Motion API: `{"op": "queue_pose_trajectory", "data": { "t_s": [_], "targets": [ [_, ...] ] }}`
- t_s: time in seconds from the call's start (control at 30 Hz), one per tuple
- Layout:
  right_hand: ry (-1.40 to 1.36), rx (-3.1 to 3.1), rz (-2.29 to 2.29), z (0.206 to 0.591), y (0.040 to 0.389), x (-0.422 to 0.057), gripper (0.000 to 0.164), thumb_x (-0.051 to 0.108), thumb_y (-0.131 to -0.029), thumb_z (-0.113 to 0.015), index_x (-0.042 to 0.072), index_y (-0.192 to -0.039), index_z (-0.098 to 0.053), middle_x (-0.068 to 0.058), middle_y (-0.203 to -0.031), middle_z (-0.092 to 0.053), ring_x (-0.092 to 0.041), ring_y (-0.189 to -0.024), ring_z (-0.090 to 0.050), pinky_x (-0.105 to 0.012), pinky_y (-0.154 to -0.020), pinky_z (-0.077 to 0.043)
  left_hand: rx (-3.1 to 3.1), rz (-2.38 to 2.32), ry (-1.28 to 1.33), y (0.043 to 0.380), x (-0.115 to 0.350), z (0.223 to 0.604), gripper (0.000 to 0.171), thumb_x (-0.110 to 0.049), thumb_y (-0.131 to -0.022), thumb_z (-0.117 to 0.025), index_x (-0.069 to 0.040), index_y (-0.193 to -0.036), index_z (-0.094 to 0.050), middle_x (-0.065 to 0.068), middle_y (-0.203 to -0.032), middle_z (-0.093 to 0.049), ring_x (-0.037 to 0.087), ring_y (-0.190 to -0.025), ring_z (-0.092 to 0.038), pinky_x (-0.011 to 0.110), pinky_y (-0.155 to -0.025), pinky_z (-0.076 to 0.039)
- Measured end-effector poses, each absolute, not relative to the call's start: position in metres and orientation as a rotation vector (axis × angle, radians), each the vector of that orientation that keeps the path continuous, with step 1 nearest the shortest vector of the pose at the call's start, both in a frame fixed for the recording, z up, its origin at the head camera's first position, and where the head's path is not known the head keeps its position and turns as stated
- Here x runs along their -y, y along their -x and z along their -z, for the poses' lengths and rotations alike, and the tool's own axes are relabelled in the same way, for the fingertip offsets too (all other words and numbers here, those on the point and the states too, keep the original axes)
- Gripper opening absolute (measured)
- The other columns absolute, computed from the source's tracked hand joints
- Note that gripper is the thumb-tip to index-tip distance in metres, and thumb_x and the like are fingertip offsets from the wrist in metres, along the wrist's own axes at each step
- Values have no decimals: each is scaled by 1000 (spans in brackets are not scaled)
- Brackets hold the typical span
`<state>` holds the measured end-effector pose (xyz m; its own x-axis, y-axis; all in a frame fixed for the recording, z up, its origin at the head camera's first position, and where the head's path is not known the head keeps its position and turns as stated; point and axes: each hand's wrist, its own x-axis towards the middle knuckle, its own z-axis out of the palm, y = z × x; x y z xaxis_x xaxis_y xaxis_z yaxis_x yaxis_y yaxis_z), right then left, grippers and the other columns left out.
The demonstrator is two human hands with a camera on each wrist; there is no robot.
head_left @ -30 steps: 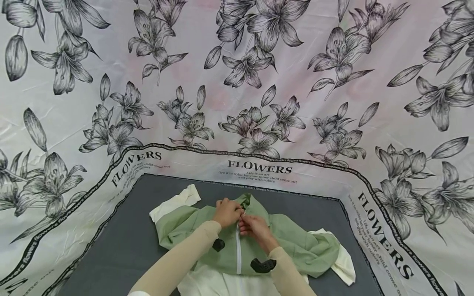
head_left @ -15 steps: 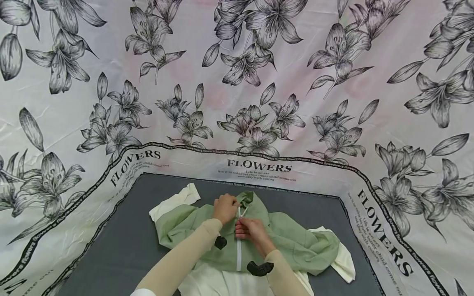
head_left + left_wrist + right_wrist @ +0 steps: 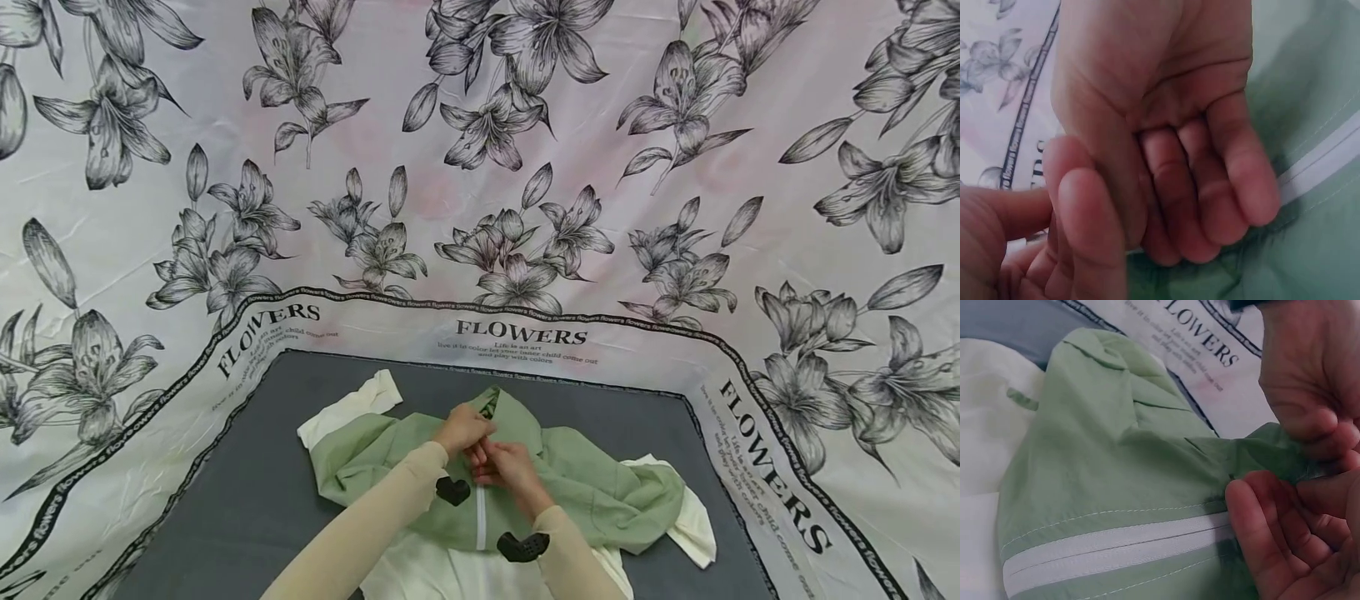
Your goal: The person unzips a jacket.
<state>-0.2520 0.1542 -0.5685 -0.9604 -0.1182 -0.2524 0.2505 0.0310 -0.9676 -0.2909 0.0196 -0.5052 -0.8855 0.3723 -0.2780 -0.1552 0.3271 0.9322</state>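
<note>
A green and cream jacket (image 3: 585, 467) lies spread out with its collar toward the back. Its white zipper (image 3: 482, 517) runs down the front, joined along the part in view. My left hand (image 3: 463, 429) pinches green fabric by the collar opening, just beyond my right hand (image 3: 513, 468). In the right wrist view, my right hand (image 3: 1297, 544) has thumb and fingers pinching at the upper end of the zipper, and the zipper's pull is hidden behind them. Seen from the left wrist, my right hand (image 3: 1172, 125) shows its palm, fingers curled, its thumb against my left fingers (image 3: 1091, 219).
Dark grey cloth (image 3: 247, 467) covers the surface under the jacket. A white sheet printed with flowers (image 3: 517, 250) rises at the back and both sides. Cream sleeve ends (image 3: 356, 406) stick out at each side of the jacket, and black wrist cameras (image 3: 525, 547) hang under the forearms.
My right hand went slightly down the zipper, where a small V of open white tape showed above it. Now the left hand has come down beside it, and together they cover that spot.
</note>
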Motion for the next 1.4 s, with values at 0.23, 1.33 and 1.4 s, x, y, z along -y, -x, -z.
{"op": "queue_pose_trajectory", "data": {
  "t_s": [0.23,1.33,1.4],
  "targets": [
    [-115,-2104,1961,571,245,-150,34,13,-106,-48,-14,-109,-69,-3,-73,-72,-10,-63,-71,-29,-66,-65,-2150,-1603,-130,291,-15,515,23,-7,-96,-62,14,-99,-71,1,-55,-60,6,-41,-56,18,-41,-50],
    [-180,-2058,2091,573,235,-144,37,17,-106,-50,-17,-110,-66,2,-76,-69,-7,-68,-68,-28,-66,-64,-1874,-1786,54,308,-15,519,29,-9,-100,-60,11,-119,-69,20,-102,-78,17,-80,-78,26,-73,-64],
    [-191,-2052,2092,574,234,-146,38,18,-106,-50,-17,-110,-66,1,-78,-70,-8,-68,-69,-29,-68,-64,-1861,-1790,58,308,-15,519,29,-10,-100,-60,10,-120,-69,20,-106,-77,19,-84,-78,27,-75,-64]
  ]
}}
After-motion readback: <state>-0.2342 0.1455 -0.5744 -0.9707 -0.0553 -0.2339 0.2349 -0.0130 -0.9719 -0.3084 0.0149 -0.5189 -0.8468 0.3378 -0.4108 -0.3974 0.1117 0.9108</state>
